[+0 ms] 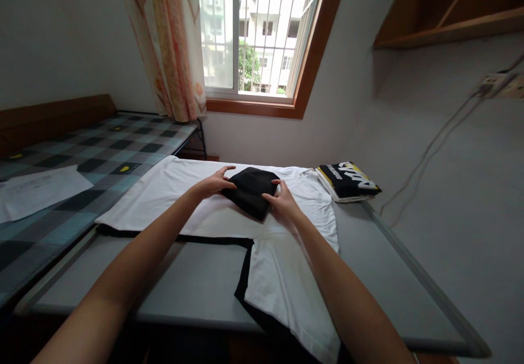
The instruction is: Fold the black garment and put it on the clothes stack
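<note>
A dark folded cloth bundle (251,192) is held between both hands over a white shirt. My left hand (216,183) grips its left corner between thumb and fingers. At its right edge, my right hand (282,197) pinches it with the thumb in front and a finger behind. The white shirt (164,200) lies spread across the grey table (196,285), one sleeve pointing toward the front edge. Black fabric shows along the shirt's near edge.
Folded clothes (350,181) with a black printed top sit at the table's back right. On the left stands a bed with a checked cover (139,135) and papers (45,189). A cable (429,145) hangs along the right wall.
</note>
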